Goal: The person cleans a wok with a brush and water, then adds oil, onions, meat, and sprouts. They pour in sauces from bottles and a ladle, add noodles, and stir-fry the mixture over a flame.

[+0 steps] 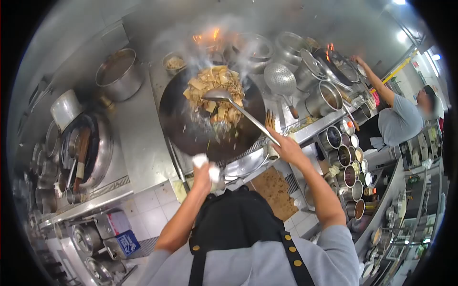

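Note:
A large dark wok (176, 114) sits over the burner, tilted, with steam rising from it. Flat pale pieces and shredded strips of food (212, 78) are bunched at its far side, some of them airborne or blurred. My right hand (286, 147) is closed around the handle of a metal ladle (253, 119), whose bowl rests over the food. At the wok's near edge, my left hand (202, 177) is closed on a white cloth (200, 161). The cloth hides the part of the wok it grips.
Flames (207, 36) rise behind the wok. A perforated skimmer (280, 79) lies to the right, near several pots. A deep pot (119, 76) stands at left. Seasoning containers (349, 176) line the right side. A co-worker (398, 117) reaches toward another wok (341, 66).

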A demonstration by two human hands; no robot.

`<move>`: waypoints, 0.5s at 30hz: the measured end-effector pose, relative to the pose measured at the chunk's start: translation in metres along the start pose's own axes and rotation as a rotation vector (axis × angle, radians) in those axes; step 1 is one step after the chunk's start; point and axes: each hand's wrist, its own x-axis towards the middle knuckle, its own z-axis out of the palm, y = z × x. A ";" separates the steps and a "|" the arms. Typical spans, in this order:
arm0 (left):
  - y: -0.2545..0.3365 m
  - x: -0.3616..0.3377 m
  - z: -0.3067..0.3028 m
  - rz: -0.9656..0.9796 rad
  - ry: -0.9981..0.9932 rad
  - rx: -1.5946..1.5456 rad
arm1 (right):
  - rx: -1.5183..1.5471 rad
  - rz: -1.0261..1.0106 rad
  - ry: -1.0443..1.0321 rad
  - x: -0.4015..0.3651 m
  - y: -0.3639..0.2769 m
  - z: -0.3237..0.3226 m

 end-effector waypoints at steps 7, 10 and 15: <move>0.014 0.070 0.033 -0.107 0.029 -0.118 | 0.411 0.187 0.094 -0.051 0.020 0.113; 0.005 0.115 0.025 -0.063 0.040 -0.122 | 0.209 0.272 0.063 -0.044 0.031 0.099; 0.010 0.124 0.030 -0.157 0.014 -0.088 | -0.312 0.037 -0.008 -0.047 0.059 -0.067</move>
